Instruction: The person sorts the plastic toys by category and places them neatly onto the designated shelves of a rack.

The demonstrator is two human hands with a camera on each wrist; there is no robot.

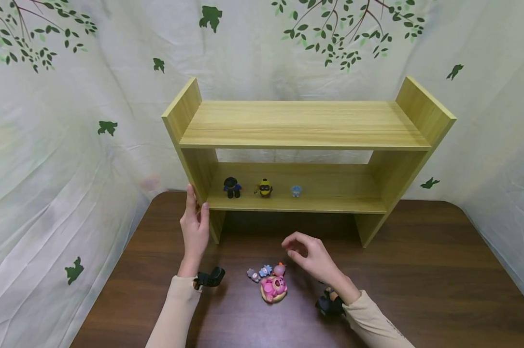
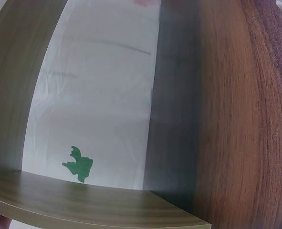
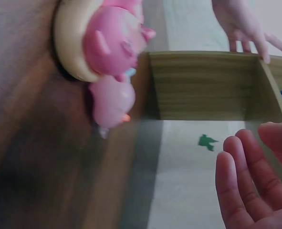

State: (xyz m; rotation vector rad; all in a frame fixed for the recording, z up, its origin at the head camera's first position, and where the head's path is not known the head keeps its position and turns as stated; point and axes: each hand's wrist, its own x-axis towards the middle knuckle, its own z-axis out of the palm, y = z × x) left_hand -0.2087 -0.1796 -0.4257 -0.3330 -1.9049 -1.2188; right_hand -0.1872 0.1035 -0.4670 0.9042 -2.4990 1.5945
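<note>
My left hand [image 1: 195, 234] touches the left side panel of a wooden shelf [image 1: 305, 123], its fingers straight. Above the table, my right hand [image 1: 316, 256] holds nothing, and its fingers are loosely bent. Just left of it on the table lies a cluster of toy figures: a pink bear on a cream ring [image 1: 273, 290], a small pink round figure [image 1: 279, 269] with an orange tip, a blue figure [image 1: 265, 270] and a grey figure [image 1: 253, 275]. In the right wrist view the pink bear [image 3: 112, 40] and pink round figure [image 3: 113, 101] stand apart from the fingers.
On the middle board stand a dark figure with blue sides [image 1: 232, 187], a yellow figure [image 1: 265, 187] and a light-blue figure [image 1: 296, 191]. The shelf stands on a dark brown table [image 1: 440, 275]. A pale leaf-patterned cloth [image 1: 127, 96] hangs behind and beside it.
</note>
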